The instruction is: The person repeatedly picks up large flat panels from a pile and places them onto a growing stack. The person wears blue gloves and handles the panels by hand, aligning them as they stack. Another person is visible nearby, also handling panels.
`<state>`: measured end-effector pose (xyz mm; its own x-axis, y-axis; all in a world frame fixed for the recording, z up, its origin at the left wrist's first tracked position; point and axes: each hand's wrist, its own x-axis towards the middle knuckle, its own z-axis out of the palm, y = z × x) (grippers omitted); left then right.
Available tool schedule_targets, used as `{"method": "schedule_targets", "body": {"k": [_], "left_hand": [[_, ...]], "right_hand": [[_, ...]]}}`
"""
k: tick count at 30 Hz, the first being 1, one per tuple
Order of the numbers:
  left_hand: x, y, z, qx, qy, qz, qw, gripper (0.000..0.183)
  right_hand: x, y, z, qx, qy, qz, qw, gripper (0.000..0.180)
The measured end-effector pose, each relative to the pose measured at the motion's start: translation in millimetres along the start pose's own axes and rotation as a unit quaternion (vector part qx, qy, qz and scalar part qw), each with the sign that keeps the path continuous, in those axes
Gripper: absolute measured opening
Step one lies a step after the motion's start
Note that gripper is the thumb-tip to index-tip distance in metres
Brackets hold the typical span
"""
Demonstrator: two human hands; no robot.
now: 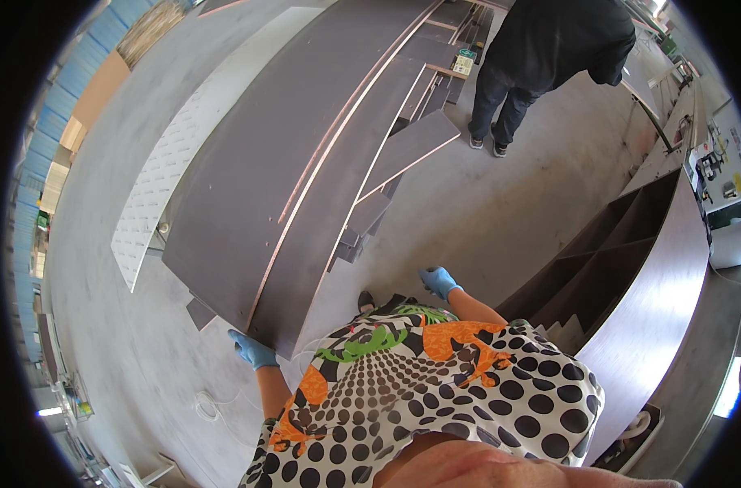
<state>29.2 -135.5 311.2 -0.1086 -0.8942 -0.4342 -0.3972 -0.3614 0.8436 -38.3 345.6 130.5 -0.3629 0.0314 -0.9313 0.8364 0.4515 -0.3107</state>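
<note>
My left hand [254, 352], in a blue glove, is at the near end of a stack of dark grey boards. Its fingers reach the end edge of a long panel [321, 262]; whether they grip it is hard to see. Beside that panel lies a wider dark panel [236, 201] with a pale, raw edge strip. My right hand [440, 282], also in a blue glove, hangs over the concrete floor with fingers loosely curled. I see no object in it, though its palm is hidden. Shorter dark boards [413, 152] jut out from the stack's right side.
A person in dark clothes [547, 49] stands bent over at the upper right. To my right is a dark cabinet with compartments [614, 244]. A perforated white panel [156, 207] lies left of the stack. Thin white cable [208, 405] is coiled on the floor.
</note>
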Motion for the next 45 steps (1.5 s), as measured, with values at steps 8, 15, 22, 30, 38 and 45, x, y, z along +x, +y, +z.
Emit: {"method": "schedule_targets", "body": {"k": [8,15,22,30,38,45], "left_hand": [[-14.1,4.4,6.7,-0.026,-0.049,0.014,0.998,0.075],[-29.2,21.6,-5.5,-0.015,-0.022,0.041,0.999,0.08],[-12.0,33.1,-7.3,-0.051,-0.046,0.048,0.996,0.086],[27.9,48.2,-25.5,-0.081,-0.002,0.11,0.991,0.094],[-37.9,112.5,9.9,-0.168,-0.275,0.008,0.947,0.103],[-119.4,121.1,83.1,-0.086,-0.448,-0.114,0.883,0.084]], "right_hand": [[-32.5,10.9,-31.2,-0.067,0.022,0.047,0.996,0.057],[-37.7,25.5,-36.6,-0.101,-0.009,0.075,0.992,0.052],[-40.0,33.3,-25.5,-0.088,0.014,0.061,0.994,0.048],[-27.1,55.0,-7.6,-0.084,0.014,0.062,0.994,0.046],[-13.5,67.9,-10.2,-0.128,-0.003,0.064,0.99,0.041],[-11.3,59.7,-13.2,-0.097,0.026,0.025,0.995,0.043]]}}
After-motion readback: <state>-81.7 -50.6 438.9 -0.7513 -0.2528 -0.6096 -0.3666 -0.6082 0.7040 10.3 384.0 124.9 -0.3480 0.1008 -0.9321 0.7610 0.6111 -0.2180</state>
